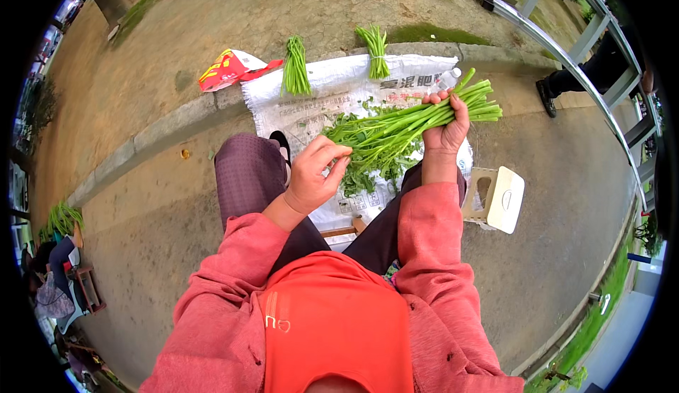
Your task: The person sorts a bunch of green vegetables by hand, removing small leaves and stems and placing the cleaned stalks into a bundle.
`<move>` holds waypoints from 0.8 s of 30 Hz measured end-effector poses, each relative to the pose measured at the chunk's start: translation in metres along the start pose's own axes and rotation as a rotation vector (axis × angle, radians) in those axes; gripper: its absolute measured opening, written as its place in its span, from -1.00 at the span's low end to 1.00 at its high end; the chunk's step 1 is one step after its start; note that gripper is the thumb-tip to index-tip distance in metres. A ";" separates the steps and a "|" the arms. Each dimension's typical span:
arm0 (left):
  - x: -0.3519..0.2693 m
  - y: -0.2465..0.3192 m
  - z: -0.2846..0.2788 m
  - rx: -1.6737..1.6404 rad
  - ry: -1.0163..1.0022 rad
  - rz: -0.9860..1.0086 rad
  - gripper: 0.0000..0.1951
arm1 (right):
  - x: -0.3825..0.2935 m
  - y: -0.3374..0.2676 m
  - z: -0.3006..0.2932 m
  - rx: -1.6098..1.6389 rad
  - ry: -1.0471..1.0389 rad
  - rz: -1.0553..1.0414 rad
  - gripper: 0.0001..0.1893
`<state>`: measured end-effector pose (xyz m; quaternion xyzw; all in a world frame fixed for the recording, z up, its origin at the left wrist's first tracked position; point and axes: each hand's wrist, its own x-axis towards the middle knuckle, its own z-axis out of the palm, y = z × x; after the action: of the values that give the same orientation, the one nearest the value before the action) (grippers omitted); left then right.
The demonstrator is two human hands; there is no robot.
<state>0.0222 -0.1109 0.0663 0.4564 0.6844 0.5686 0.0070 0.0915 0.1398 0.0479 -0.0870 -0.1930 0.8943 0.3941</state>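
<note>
My right hand [448, 125] grips a thick bunch of long green vegetable stems [403, 127]. Their thick ends jut out to the right, and the thin ends fan left. At those thin ends is my left hand [318, 173], thumb and forefinger close together; whether a strand is pinched there is too fine to tell. Beneath the bunch, loose green leaves [360, 181] are heaped on a white woven sack [270, 109] that bears printing. Along the sack's far side lie two stem bundles, one left [296, 66] and one right [377, 53], the latter with a pale band around it.
A clear plastic bottle [448, 79] lies by the sack's far right corner. Right of my knee stands a beige plastic box [493, 199]. A red and yellow bag [231, 72] rests on the kerb [159, 133]. Metal railing [562, 48] and a person's leg [573, 77] are at right.
</note>
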 end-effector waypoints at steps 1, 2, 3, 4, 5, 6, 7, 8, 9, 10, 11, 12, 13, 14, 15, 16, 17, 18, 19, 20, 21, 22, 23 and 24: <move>-0.001 -0.001 -0.001 0.027 -0.021 0.011 -0.81 | -0.001 0.003 0.003 -0.006 -0.004 0.013 -0.85; -0.003 -0.002 -0.002 0.055 -0.043 0.021 -0.80 | -0.003 0.007 0.006 -0.006 0.046 0.020 -0.88; -0.002 -0.003 -0.002 0.078 -0.062 0.037 -0.80 | -0.003 0.010 0.007 -0.008 0.026 0.029 -0.88; 0.000 -0.003 -0.001 0.086 -0.064 0.027 -0.81 | -0.002 0.014 0.007 -0.010 0.006 0.039 -0.89; 0.001 -0.003 0.000 0.093 -0.066 0.017 -0.82 | -0.002 0.016 0.008 -0.012 -0.014 0.048 -0.89; 0.000 -0.003 0.000 0.102 -0.070 0.001 -0.83 | -0.003 0.019 0.009 -0.021 -0.031 0.055 -0.89; 0.000 -0.005 0.000 0.104 -0.084 -0.014 -0.84 | -0.004 0.021 0.010 -0.038 -0.037 0.062 -0.89; 0.000 -0.007 -0.001 0.105 -0.098 -0.029 -0.84 | -0.005 0.023 0.012 -0.056 -0.043 0.068 -0.89; 0.000 -0.008 -0.001 0.106 -0.112 -0.043 -0.84 | -0.004 0.024 0.012 -0.074 -0.051 0.074 -0.89; -0.001 -0.008 -0.002 0.107 -0.132 -0.066 -0.85 | -0.004 0.025 0.012 -0.087 -0.059 0.077 -0.88; -0.002 -0.009 -0.003 0.099 -0.137 -0.077 -0.86 | -0.005 0.025 0.012 -0.086 -0.070 0.084 -0.88; -0.002 -0.009 -0.004 0.090 -0.142 -0.085 -0.86 | -0.005 0.025 0.012 -0.087 -0.081 0.089 -0.88; -0.003 -0.010 -0.005 0.081 -0.148 -0.093 -0.86 | -0.005 0.024 0.012 -0.087 -0.093 0.093 -0.88; -0.005 -0.011 -0.006 0.075 -0.165 -0.101 -0.87 | -0.004 0.024 0.011 -0.072 -0.088 0.100 -0.87; -0.006 -0.015 -0.007 0.070 -0.178 -0.106 -0.88 | -0.004 0.024 0.012 -0.077 -0.076 0.090 -0.88; -0.007 -0.018 -0.007 0.066 -0.190 -0.110 -0.89 | -0.004 0.023 0.013 -0.081 -0.063 0.079 -0.88; -0.008 -0.018 -0.006 -0.036 -0.185 -0.211 -0.92 | -0.003 0.023 0.015 -0.085 -0.050 0.069 -0.88; -0.012 -0.018 -0.004 -0.138 -0.184 -0.319 -0.93 | -0.005 0.022 0.013 -0.088 -0.034 0.065 -0.88; -0.015 -0.017 -0.003 -0.239 -0.182 -0.427 -0.93 | -0.004 0.021 0.012 -0.072 -0.038 0.062 -0.88; -0.015 -0.017 -0.004 -0.235 -0.183 -0.421 -0.93 | -0.001 0.021 0.011 -0.055 -0.041 0.059 -0.88; -0.013 -0.017 -0.004 -0.231 -0.184 -0.416 -0.93 | 0.000 0.020 0.011 -0.040 -0.045 0.056 -0.88; -0.012 -0.017 -0.005 -0.228 -0.185 -0.410 -0.92 | -0.001 0.020 0.011 -0.037 -0.034 0.063 -0.89; -0.014 -0.017 -0.005 -0.200 -0.192 -0.403 -0.92 | -0.002 0.020 0.009 -0.035 -0.022 0.063 -0.89; -0.012 -0.017 -0.006 -0.173 -0.195 -0.389 -0.93 | 0.000 0.019 0.009 -0.033 -0.017 0.059 -0.89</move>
<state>0.0157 -0.1216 0.0486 0.3665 0.7043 0.5661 0.2216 0.0755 0.1257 0.0478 -0.0913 -0.2085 0.9029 0.3646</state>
